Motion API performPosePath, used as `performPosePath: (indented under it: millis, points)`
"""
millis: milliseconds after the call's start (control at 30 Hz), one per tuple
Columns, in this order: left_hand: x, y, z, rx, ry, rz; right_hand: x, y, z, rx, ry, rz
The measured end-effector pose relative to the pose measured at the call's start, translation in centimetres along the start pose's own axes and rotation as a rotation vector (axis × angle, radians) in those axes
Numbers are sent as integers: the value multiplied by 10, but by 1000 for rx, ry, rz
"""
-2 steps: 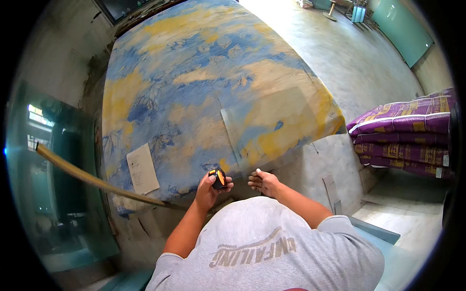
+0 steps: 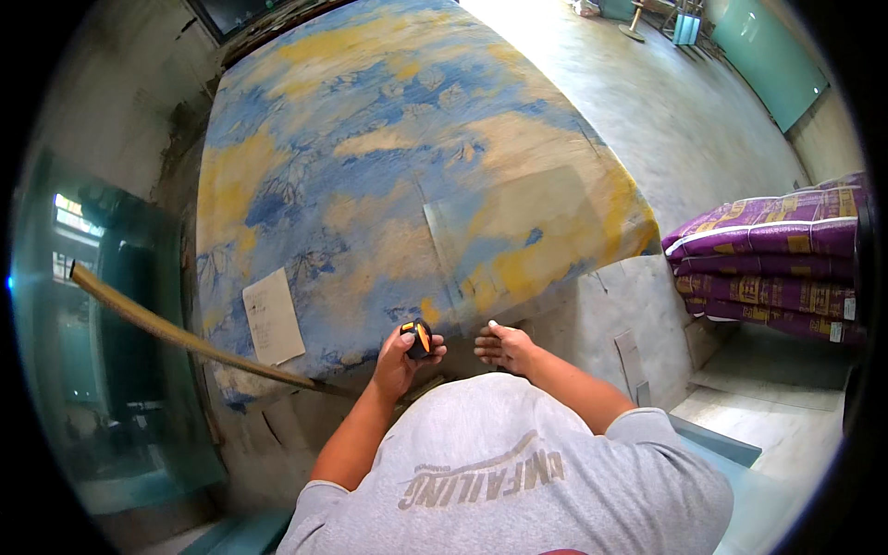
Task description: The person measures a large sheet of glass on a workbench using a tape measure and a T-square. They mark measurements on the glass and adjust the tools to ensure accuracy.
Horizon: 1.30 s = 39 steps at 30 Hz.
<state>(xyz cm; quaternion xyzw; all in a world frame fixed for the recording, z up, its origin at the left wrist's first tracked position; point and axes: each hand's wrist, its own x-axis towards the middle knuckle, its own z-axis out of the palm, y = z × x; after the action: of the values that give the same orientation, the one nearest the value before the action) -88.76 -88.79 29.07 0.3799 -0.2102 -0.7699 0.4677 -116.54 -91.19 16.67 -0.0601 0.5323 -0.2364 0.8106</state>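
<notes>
My left hand [image 2: 396, 366] is wrapped round a black and orange tape measure [image 2: 418, 339], held at the near edge of a large table [image 2: 370, 194] spread with a blue, yellow and beige patterned cloth. No pulled-out blade can be made out. A short way to the right, my right hand [image 2: 507, 350] has its thumb up and its fingers loosely bent and apart, with nothing visible in them. Just beyond it, a clear glass sheet [image 2: 518, 231] lies flat on the cloth. Left of my left hand, a piece of cardboard [image 2: 274, 319] with handwriting rests on the table.
A long yellowish-brown strip [image 2: 185, 339] juts out at the left, passing behind my left forearm. Glass panes [image 2: 111, 370] lean along the left wall. Purple packed sacks [image 2: 768, 254] are stacked at the right. Another glass pane [image 2: 768, 65] leans at the far right.
</notes>
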Motion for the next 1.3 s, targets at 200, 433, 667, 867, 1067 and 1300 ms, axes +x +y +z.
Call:
performPosePath:
  millis: [200, 433, 667, 867, 1067, 1300]
  points:
    - [-19, -16, 0, 384, 46, 77, -57, -7, 12, -535, -242, -188]
    - [-2, -27, 46, 591, -104, 0, -111, -61, 94, -1030, -319, -494]
    - [28, -45, 84, 47, -205, -287, -151, -98, 34, -1272, -230, -542]
    - [89, -47, 130, 403, 20, -166, -171, -122, -38, -1445, -25, -461]
    - [181, -9, 117, 279, 132, 61, -177, -64, -276, -1188, 200, -295]
    - [224, -56, 138, 1357, 214, 60, -190, 37, -401, -775, 507, -101]
